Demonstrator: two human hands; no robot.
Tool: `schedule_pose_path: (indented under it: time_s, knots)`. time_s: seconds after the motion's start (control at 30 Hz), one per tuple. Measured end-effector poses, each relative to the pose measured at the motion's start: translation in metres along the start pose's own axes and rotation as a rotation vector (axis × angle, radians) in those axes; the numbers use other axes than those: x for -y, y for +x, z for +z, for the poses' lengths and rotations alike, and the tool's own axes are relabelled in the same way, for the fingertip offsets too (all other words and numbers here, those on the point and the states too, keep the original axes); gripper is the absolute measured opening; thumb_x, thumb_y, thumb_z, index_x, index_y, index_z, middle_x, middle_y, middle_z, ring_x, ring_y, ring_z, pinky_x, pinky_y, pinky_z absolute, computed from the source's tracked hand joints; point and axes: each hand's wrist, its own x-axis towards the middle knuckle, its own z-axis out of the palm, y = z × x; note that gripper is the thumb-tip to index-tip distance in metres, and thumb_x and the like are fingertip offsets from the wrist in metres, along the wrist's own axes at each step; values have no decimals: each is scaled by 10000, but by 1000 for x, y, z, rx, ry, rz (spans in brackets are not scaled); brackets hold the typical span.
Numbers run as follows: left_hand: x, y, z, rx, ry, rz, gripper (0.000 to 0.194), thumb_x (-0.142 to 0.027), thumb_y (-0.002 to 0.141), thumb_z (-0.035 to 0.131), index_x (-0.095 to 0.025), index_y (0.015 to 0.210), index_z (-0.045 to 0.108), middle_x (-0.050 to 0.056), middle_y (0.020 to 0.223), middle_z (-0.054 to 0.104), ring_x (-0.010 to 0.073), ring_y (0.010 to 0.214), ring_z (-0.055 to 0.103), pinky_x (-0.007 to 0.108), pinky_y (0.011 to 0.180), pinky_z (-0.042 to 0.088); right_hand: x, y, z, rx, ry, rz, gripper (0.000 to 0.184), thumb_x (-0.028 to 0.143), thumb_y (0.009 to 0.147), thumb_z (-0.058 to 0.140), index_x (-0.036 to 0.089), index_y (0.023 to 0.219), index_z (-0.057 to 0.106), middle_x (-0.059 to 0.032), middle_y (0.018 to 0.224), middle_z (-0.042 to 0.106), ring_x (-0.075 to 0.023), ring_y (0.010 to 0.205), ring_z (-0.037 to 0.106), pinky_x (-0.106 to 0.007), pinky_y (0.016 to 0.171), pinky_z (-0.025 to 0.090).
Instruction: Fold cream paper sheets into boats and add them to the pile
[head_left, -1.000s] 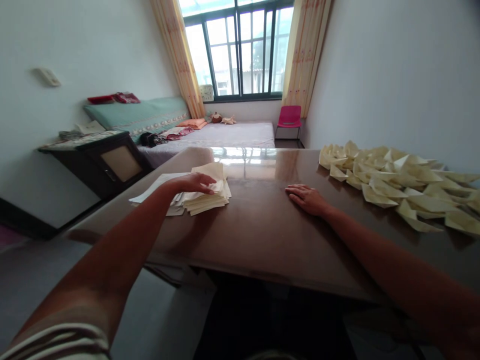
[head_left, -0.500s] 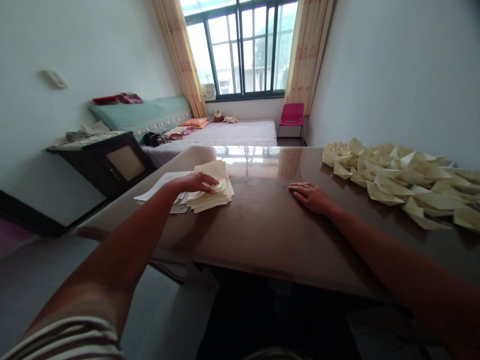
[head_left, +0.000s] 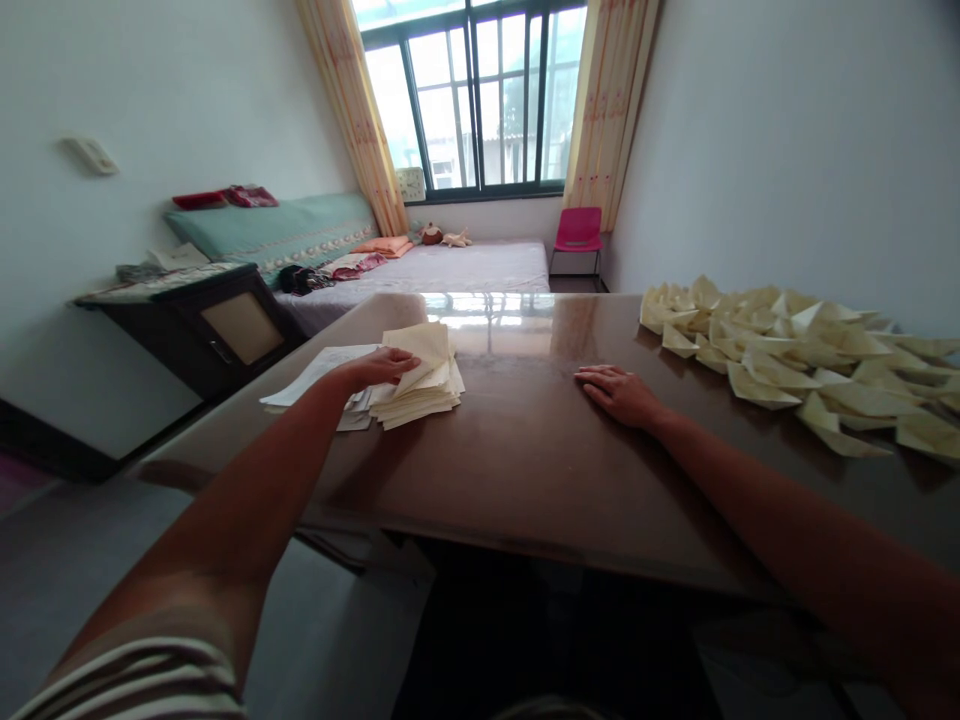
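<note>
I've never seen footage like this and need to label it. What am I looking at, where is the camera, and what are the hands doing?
The camera sits on a person's head, looking forward and down, so both arms reach in from below. There is no machine here. The left hand lies on a stack of cream paper sheets on a glossy brown table, fingers at the top sheet. The right hand rests flat on the bare tabletop, holding nothing. Far right lies a pile of folded paper shapes. Behind are a bed and window.
</note>
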Motion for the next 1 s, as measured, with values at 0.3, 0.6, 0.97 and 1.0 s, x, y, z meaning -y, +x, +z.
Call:
schedule_pose_path:
  time_s: [0.3, 0.6, 0.97, 1.0]
  knots:
    - [-84, -4, 33, -449, 280, 26, 387, -382, 961, 326, -272, 1271, 531, 95, 1170, 649, 301, 1101, 581, 394, 884, 425, 2, 4, -11, 33, 104, 42, 486, 436, 875, 508, 238, 1319, 535, -87, 1299, 593, -267, 1217, 522, -447, 1011, 427]
    - [-200, -13, 120, -211, 483, 619, 307, -237, 967, 376, -191, 1231, 526, 92, 1096, 691, 219, 947, 672, 278, 728, 495, 51, -6, -38, 32, -17, -188, 579, 467, 830, 609, 265, 1361, 498, -75, 1406, 501, -313, 1294, 390, -481, 1019, 350]
    - [-150, 63, 102, 44, -51, 606, 400, -149, 891, 343, -140, 1174, 627, 83, 1114, 697, 160, 976, 660, 257, 845, 499, 11, -19, -29, 67, 322, -247, 346, 240, 945, 416, 254, 1194, 656, -50, 1263, 630, -204, 1177, 531, -418, 1065, 355]
    - [-143, 67, 101, 70, -53, 620, 397, -121, 848, 391, -156, 1146, 650, 64, 1132, 693, 158, 1007, 648, 252, 879, 487, 9, -16, -29, 70, 350, -249, 343, 263, 948, 420, 245, 1202, 651, -60, 1276, 621, -203, 1181, 534, -414, 1071, 350]
